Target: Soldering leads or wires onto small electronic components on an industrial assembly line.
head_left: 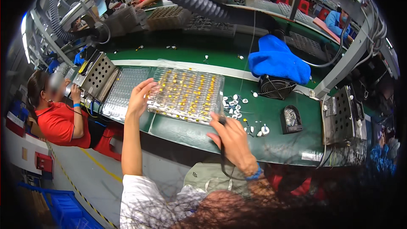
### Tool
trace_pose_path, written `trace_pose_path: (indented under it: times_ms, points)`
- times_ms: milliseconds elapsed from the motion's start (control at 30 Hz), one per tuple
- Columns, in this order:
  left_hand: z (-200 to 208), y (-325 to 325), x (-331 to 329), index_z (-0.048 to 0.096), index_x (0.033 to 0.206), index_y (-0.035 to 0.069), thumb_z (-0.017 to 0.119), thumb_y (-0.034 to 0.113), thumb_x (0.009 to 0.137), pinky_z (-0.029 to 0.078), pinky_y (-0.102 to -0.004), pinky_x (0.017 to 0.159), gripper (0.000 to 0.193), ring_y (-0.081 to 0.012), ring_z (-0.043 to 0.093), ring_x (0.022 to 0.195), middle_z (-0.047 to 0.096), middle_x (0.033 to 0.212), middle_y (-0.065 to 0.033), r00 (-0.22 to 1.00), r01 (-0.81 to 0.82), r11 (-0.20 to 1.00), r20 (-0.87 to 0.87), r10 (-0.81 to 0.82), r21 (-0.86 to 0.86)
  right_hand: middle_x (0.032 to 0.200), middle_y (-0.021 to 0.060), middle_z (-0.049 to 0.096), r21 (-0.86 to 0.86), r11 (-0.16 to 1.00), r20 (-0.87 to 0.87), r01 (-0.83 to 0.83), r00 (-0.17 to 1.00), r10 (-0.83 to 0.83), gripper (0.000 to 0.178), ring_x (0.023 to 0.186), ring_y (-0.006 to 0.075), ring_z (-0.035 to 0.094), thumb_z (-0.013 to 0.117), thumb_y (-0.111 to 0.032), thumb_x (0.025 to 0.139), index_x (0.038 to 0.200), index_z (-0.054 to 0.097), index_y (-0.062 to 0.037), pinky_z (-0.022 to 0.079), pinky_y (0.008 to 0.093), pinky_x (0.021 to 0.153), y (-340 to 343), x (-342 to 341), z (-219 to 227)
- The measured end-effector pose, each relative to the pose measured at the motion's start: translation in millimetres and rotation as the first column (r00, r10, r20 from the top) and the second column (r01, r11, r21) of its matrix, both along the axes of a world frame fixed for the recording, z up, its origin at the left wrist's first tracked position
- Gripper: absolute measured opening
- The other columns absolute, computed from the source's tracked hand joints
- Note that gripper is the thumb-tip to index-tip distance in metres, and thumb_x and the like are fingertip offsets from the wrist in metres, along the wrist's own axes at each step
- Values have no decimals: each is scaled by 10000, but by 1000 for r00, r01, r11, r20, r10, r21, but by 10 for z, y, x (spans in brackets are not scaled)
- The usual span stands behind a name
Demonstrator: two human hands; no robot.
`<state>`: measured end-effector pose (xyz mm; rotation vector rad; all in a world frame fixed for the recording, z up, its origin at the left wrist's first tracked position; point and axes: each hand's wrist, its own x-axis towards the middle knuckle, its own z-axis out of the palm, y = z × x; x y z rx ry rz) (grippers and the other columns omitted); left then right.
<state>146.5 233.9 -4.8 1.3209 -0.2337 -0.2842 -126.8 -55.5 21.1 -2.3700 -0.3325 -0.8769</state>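
A clear plastic tray (pixel 185 91) with rows of small yellow parts lies in front of me, over the green bench. My left hand (pixel 140 97) grips its left edge between thumb and fingers. At the near right corner, my right hand (pixel 233 140) has its fingertips on the tray, thumb held lower. A black cord (pixel 223 157) runs from a dark piece at the right fingers down towards the blue wristband (pixel 255 172). What the right palm covers is hidden. Just right of the tray lie several small white round parts (pixel 234 105).
Another clear tray (pixel 129 89) lies to the left, near a perforated metal box (pixel 99 74). On the right are a black bin of small metal parts (pixel 291 118), a fan (pixel 275 88) under a blue cloth (pixel 280 61), and a second metal box (pixel 339 116). A co-worker in red (pixel 57 118) sits left.
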Motion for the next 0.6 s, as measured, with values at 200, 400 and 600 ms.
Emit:
trace_pose_path:
  times_ms: [200,400,600]
  points:
    - [-4,-87,-17,388,1480,-160,544,-47,979,539,-454,1108,537,-384,616,1282,524,1457,-300,981,85,948,-141,-133,-306,1381,193,617,-139,990,-135,-28,991,9,551,1310,415,532,828,-143,820,1301,574,-52,382,524,1162,256,573,-102]
    - [-103,-34,-97,405,1461,-146,541,-84,961,482,-560,1154,522,-442,555,1346,534,1440,-259,961,83,844,-182,-209,-531,1332,170,661,-128,992,-93,-18,996,6,501,1268,419,562,815,-104,835,1276,587,-38,364,557,1163,373,720,-203]
    - [-43,-109,-173,386,1462,-149,515,-71,991,447,-537,1193,494,-448,526,1369,499,1474,-312,945,-8,834,-277,-174,-552,1277,170,692,-316,948,-32,37,998,-49,433,1231,396,614,727,7,788,1210,642,-37,416,538,1143,377,730,-183]
